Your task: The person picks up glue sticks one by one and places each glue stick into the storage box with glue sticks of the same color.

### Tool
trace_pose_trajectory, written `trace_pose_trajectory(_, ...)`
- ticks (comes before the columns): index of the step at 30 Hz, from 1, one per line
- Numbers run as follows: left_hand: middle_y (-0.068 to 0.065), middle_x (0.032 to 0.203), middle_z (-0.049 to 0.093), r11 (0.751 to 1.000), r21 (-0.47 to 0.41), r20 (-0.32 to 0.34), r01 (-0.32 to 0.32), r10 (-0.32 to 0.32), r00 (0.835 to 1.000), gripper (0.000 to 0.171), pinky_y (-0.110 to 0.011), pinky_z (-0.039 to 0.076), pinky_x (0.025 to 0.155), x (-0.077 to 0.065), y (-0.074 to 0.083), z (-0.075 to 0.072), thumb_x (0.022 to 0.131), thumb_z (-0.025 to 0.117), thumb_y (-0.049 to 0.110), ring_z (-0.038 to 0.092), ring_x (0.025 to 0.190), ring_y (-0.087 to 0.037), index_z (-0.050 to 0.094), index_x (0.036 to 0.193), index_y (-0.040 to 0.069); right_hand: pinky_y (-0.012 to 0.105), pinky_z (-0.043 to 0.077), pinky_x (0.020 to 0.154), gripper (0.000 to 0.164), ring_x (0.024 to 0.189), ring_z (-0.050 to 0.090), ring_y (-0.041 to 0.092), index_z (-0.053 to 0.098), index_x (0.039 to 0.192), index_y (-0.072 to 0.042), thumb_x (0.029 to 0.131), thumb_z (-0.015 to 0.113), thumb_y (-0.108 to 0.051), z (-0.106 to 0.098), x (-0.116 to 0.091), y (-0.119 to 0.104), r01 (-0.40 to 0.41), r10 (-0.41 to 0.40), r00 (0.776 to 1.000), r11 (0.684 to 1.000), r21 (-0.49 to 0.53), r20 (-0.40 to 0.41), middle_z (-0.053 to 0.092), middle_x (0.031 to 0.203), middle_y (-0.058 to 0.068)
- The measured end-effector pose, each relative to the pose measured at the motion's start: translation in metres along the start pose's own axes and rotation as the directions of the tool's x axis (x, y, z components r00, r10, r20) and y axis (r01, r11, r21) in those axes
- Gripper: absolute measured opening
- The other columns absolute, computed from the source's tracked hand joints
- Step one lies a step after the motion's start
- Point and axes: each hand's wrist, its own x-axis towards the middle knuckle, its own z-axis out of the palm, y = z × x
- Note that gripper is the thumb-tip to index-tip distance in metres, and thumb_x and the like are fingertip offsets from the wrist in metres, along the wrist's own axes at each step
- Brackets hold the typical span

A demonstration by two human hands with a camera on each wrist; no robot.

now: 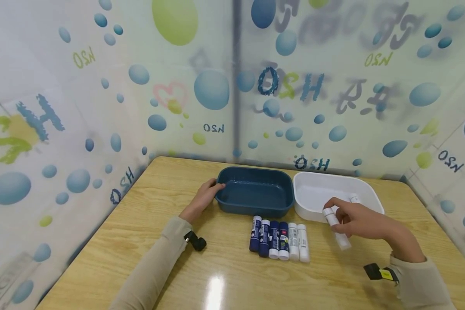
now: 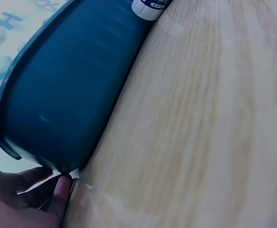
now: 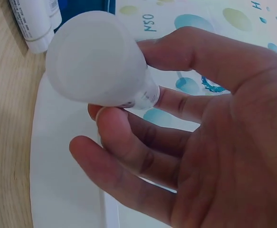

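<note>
My left hand grips the left end of a dark blue bin, a fingertip over its rim. In the left wrist view, curled fingers touch the bin's outer end near the tabletop. My right hand pinches a white glue stick between thumb and fingers, tilted, in front of the white bin. In the right wrist view, the glue stick's round end faces the camera. Another white glue stick is inside the white bin, partly hidden by the right hand.
Several glue sticks stand side by side in a row in front of the bins: blue-and-white ones at left, white ones at right. The wooden table backs onto a printed curtain.
</note>
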Motion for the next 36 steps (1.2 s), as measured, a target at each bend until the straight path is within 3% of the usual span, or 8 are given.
trace_pose_trajectory(18,-0.015,0.162,0.043,1.0,0.001,-0.012,-0.011,0.011,1.0,0.064,-0.054,0.032,0.124,0.002,-0.001,0.001,0.104,0.053,0.044,0.038,0.152,-0.034,0.042,0.156,0.009,0.026,0.051,0.061,0.043,0.068,0.058,0.006,0.045,0.135,-0.003,0.1,0.065,-0.017,-0.01,-0.005,0.004,0.048,-0.047,0.997,0.999,0.004,-0.063,0.063,0.084,0.0)
trace_pose_trajectory(26,-0.015,0.163,0.041,1.0,0.006,-0.018,-0.011,0.012,1.0,0.065,-0.054,0.031,0.125,0.0,-0.001,-0.001,0.104,0.053,0.043,0.036,0.153,-0.034,0.04,0.158,0.009,0.026,0.05,0.06,0.043,0.064,0.058,0.012,0.044,0.135,-0.002,0.1,0.065,-0.017,-0.01,-0.001,0.007,0.048,-0.048,0.997,0.999,0.005,-0.067,0.062,0.081,0.0)
trace_pose_trajectory(36,-0.016,0.166,0.036,1.0,0.01,-0.009,0.001,-0.001,1.0,0.069,-0.054,0.03,0.126,0.0,-0.001,-0.001,0.104,0.052,0.045,0.034,0.155,-0.035,0.035,0.16,0.008,0.026,0.049,0.06,0.044,0.065,0.057,0.008,0.044,0.136,-0.002,0.1,0.066,-0.014,-0.013,-0.002,0.017,0.059,-0.057,0.993,0.998,0.011,-0.102,0.062,0.081,0.0)
